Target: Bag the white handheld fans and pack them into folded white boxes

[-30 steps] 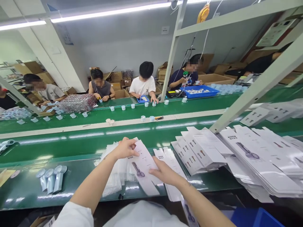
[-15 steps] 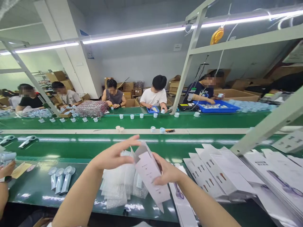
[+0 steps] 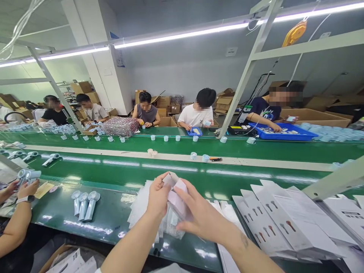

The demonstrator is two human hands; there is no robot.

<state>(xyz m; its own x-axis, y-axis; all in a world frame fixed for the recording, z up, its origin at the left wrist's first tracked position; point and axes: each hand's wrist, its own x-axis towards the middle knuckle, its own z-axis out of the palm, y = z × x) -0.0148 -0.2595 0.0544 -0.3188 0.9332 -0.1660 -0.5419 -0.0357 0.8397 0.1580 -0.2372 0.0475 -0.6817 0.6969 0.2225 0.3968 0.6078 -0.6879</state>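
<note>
Both my hands hold one white printed carton (image 3: 176,193) above the green bench (image 3: 113,212). My left hand (image 3: 158,197) grips its left side, fingers wrapped round the upper edge. My right hand (image 3: 199,216) covers its right face, fingers curled against it. The carton is partly folded up into a box shape. Under it lies a heap of clear plastic bags (image 3: 142,206). Three small blue-grey handheld devices (image 3: 84,204) lie side by side to the left.
Stacks of flat white cartons (image 3: 273,223) fill the bench at right. A co-worker's hand (image 3: 27,187) at far left holds a device. Small white cups (image 3: 193,155) ride the green conveyor (image 3: 176,167). Several people sit opposite, by a blue tray (image 3: 284,134). A slanted metal post (image 3: 335,182) crosses right.
The flat carton was lifted off the pile and is being pushed open into a box between both hands. The view has turned left and up.
</note>
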